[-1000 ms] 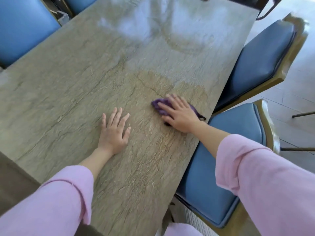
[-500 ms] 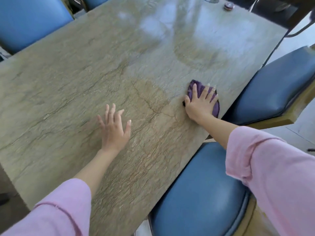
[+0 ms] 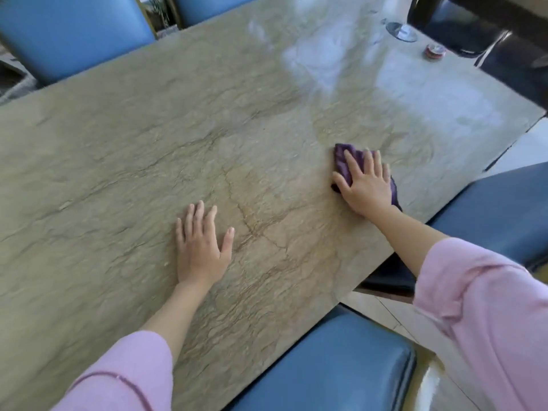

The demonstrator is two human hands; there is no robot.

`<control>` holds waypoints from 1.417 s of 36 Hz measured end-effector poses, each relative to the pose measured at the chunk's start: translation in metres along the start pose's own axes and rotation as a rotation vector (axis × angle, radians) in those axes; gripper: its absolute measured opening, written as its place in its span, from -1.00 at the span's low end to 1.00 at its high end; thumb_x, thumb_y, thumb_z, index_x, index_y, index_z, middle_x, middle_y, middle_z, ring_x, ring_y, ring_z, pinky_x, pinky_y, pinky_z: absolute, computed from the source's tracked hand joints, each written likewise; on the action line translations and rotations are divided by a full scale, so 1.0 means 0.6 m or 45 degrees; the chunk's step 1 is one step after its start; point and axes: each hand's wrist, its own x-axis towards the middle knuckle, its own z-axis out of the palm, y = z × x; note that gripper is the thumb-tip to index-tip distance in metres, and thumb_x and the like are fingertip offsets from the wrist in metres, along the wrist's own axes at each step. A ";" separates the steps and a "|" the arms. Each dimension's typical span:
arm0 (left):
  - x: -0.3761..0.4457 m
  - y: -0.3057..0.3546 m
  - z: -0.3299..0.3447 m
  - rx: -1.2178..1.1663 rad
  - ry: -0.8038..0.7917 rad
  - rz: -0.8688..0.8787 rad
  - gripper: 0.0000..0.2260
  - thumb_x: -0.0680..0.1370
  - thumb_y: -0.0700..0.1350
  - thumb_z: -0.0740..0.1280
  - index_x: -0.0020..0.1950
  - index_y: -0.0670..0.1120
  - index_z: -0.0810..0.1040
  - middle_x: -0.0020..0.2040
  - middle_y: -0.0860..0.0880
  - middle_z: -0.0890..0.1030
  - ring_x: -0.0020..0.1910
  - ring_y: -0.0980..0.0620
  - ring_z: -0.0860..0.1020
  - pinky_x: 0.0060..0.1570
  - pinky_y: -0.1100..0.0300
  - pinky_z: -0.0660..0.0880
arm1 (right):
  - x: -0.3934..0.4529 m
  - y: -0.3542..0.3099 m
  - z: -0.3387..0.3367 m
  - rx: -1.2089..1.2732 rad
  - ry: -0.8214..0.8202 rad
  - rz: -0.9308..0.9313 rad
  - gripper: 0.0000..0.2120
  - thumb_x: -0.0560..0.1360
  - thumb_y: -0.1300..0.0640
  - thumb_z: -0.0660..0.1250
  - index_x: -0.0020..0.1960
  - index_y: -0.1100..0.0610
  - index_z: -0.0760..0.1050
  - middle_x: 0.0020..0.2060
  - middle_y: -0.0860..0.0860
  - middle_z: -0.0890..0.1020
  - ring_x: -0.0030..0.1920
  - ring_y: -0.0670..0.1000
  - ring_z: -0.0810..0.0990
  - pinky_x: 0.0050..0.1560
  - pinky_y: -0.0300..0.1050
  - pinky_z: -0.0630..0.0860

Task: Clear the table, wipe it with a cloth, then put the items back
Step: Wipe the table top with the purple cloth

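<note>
Right hand [image 3: 366, 185] flat on cloth [image 3: 344, 161] near table [image 3: 118, 149] edge, grip released; left hand [image 3: 201, 244] spread flat

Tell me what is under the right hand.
A purple cloth lies flat on the table under the right hand. Its edges show past the fingers and beside the wrist; its middle, and the table beneath, are covered.
</note>
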 end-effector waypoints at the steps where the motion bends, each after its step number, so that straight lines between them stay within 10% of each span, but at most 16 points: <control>1: 0.000 0.001 0.000 0.004 -0.001 -0.006 -0.45 0.58 0.18 0.03 0.46 -0.10 0.31 0.52 -0.15 0.24 0.54 -0.12 0.11 0.49 -0.16 0.01 | 0.018 -0.006 -0.002 0.041 -0.020 0.150 -0.36 0.57 -0.33 -0.06 0.58 -0.11 0.02 0.58 0.13 -0.02 0.57 0.18 -0.15 0.53 0.15 -0.19; 5: 0.002 0.002 0.000 -0.004 -0.018 -0.037 -0.47 0.59 0.15 0.01 0.48 -0.08 0.28 0.54 -0.12 0.22 0.55 -0.09 0.08 0.50 -0.15 -0.01 | 0.045 -0.090 0.005 0.061 -0.046 0.328 -0.36 0.59 -0.26 -0.06 0.60 -0.03 -0.03 0.57 0.22 -0.08 0.55 0.28 -0.19 0.50 0.27 -0.21; 13: 0.002 0.007 -0.008 -0.024 -0.005 -0.038 -0.49 0.59 0.11 0.02 0.48 -0.10 0.31 0.54 -0.12 0.23 0.55 -0.07 0.09 0.51 -0.10 -0.03 | -0.086 -0.181 0.046 -0.118 -0.025 -1.251 -0.43 0.59 -0.27 0.02 0.55 -0.11 0.17 0.56 0.15 0.12 0.57 0.21 0.00 0.54 0.18 -0.06; 16: 0.001 0.008 -0.008 -0.012 -0.010 -0.042 -0.49 0.60 0.10 0.02 0.48 -0.10 0.30 0.54 -0.12 0.22 0.55 -0.07 0.09 0.51 -0.10 -0.04 | -0.038 -0.151 0.030 -0.196 -0.081 -1.487 -0.46 0.61 -0.26 0.01 0.55 -0.16 0.13 0.58 0.06 0.09 0.58 0.12 -0.04 0.55 0.11 -0.07; 20: 0.000 0.007 -0.009 0.002 -0.047 -0.045 -0.48 0.61 0.12 -0.01 0.50 -0.09 0.26 0.56 -0.11 0.18 0.57 -0.05 0.03 0.52 -0.11 -0.05 | 0.084 -0.117 0.018 -0.045 0.008 -0.891 -0.44 0.55 -0.26 0.01 0.50 -0.12 0.27 0.51 0.11 0.28 0.54 0.17 0.14 0.51 0.11 0.06; 26: 0.002 0.008 -0.009 0.008 -0.086 -0.064 -0.48 0.62 0.13 -0.05 0.52 -0.08 0.25 0.57 -0.08 0.15 0.57 -0.02 -0.02 0.51 -0.14 -0.02 | 0.196 -0.176 0.003 0.071 0.017 0.157 -0.41 0.60 -0.18 -0.01 0.58 -0.01 0.09 0.56 0.22 0.02 0.56 0.26 -0.12 0.52 0.22 -0.19; 38: 0.003 0.005 -0.011 0.007 -0.072 -0.039 -0.51 0.60 0.10 0.07 0.48 -0.09 0.33 0.55 -0.11 0.20 0.56 -0.06 0.06 0.48 -0.17 0.07 | 0.079 -0.298 0.047 -0.072 -0.057 -1.331 -0.47 0.60 -0.24 -0.02 0.52 -0.11 0.25 0.54 0.09 0.22 0.56 0.15 0.11 0.53 0.12 0.04; 47: 0.003 0.008 -0.010 0.028 -0.113 -0.050 -0.50 0.62 0.11 0.00 0.51 -0.07 0.27 0.57 -0.10 0.14 0.57 -0.04 -0.03 0.50 -0.17 -0.01 | 0.214 -0.214 0.006 0.095 0.093 0.065 -0.43 0.57 -0.20 0.01 0.54 -0.04 0.20 0.55 0.18 0.12 0.56 0.21 -0.04 0.52 0.21 -0.13; 51: 0.002 0.007 -0.009 0.040 -0.118 -0.039 -0.50 0.62 0.11 0.00 0.50 -0.08 0.27 0.56 -0.13 0.15 0.57 -0.07 -0.03 0.49 -0.19 -0.01 | 0.215 -0.314 0.007 0.108 -0.016 0.081 -0.41 0.59 -0.23 -0.02 0.57 -0.05 0.12 0.57 0.18 0.01 0.56 0.24 -0.14 0.50 0.26 -0.21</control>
